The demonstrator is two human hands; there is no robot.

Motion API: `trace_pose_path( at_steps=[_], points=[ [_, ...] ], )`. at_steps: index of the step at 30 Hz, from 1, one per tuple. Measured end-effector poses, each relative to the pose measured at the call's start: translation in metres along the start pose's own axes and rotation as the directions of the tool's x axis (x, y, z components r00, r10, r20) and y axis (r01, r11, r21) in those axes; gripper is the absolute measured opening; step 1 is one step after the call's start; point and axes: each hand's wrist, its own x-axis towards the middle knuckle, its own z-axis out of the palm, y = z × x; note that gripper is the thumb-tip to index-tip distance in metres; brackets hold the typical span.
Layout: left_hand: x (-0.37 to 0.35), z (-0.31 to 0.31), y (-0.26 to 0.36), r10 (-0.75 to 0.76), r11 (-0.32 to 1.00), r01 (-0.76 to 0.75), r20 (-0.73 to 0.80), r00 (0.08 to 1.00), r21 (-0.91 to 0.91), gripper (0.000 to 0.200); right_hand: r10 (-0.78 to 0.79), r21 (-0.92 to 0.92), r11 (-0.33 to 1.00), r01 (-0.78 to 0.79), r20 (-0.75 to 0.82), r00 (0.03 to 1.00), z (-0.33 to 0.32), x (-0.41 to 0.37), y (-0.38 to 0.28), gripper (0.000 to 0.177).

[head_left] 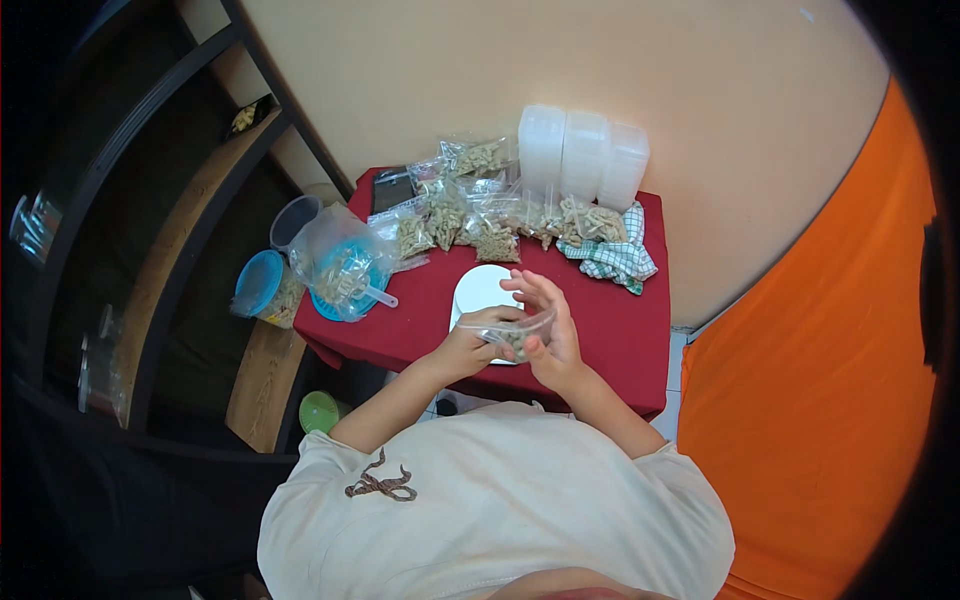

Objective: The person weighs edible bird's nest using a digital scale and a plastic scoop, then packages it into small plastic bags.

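The left hand [465, 348] and right hand [552, 345] each close on one end of a small clear bag [513, 335]. The bag is held level above the white scale [478, 288], near the front edge of the red table [625, 330], so the contents stay inside. Filled bags [480, 225] line the rear edge.

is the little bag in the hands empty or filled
Partly filled: the small clear bag, held between the left hand and right hand, shows tan pieces at its bottom.
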Motion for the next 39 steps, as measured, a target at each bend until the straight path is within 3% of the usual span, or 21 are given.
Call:
trace_pose_path(
  at_steps=[5,7,12,13,15,19,21,25,26,28,31,33,39],
  points=[
    [-0.005,-0.008,-0.003,-0.029,1.0,0.029,-0.015,0.999,0.007,0.05,-0.094,0.034,0.995,0.097,-0.07,0.993,0.007,-0.005,0.014,0.06],
    [-0.006,-0.013,-0.005,-0.03,0.999,0.03,-0.008,1.0,0.011,0.051,-0.196,-0.133,0.972,0.195,0.003,0.981,0.007,-0.005,0.017,0.061],
    [-0.005,-0.029,-0.011,0.113,0.994,-0.112,-0.018,0.993,0.014,0.049,-0.18,-0.125,0.977,0.175,-0.029,0.983,0.021,0.001,0.013,0.048],
    [-0.006,-0.034,-0.01,0.113,0.994,-0.113,-0.015,0.993,0.005,0.049,-0.179,-0.142,0.975,0.172,-0.04,0.983,0.022,0.002,0.013,0.04],
    [-0.007,-0.049,-0.002,-0.025,0.999,0.022,0.08,0.996,0.034,0.038,-0.169,-0.221,0.962,0.158,-0.029,0.985,0.023,0.005,0.011,0.034],
    [-0.005,-0.071,-0.003,0.027,0.999,-0.023,0.124,0.992,-0.031,0.037,-0.154,-0.389,0.912,0.131,-0.029,0.988,0.034,0.015,0.002,0.024],
    [-0.006,-0.081,-0.011,0.108,0.994,-0.11,0.139,0.984,0.009,0.037,-0.103,-0.425,0.903,0.07,-0.054,0.993,0.043,0.021,-0.005,0.027],
    [-0.009,-0.103,-0.011,0.139,0.989,-0.147,0.158,0.978,0.035,0.038,-0.053,-0.565,0.825,0.0,-0.078,0.995,0.059,0.033,-0.014,0.035],
    [-0.011,-0.108,-0.013,0.145,0.988,-0.15,0.156,0.977,0.022,0.045,-0.068,-0.621,0.782,0.05,-0.006,0.998,0.06,0.038,-0.017,0.04],
    [-0.014,-0.115,-0.014,0.152,0.988,-0.153,0.156,0.976,-0.002,0.054,-0.04,-0.581,0.814,0.008,-0.042,0.998,0.073,0.04,-0.016,0.042],
    [-0.02,-0.122,-0.016,0.185,0.98,-0.178,0.082,0.979,-0.085,0.042,-0.02,-0.509,0.861,-0.015,-0.064,0.998,0.087,0.044,-0.01,0.046],
    [-0.023,-0.122,-0.019,0.197,0.914,-0.216,-0.09,0.976,-0.343,0.025,-0.024,-0.484,0.875,-0.005,-0.054,0.998,0.094,0.047,-0.007,0.047],
    [-0.024,-0.14,-0.016,0.282,0.873,-0.329,-0.178,0.943,-0.359,0.015,0.018,-0.438,0.898,-0.038,-0.051,0.999,0.11,0.056,-0.009,0.052]
  ],
)
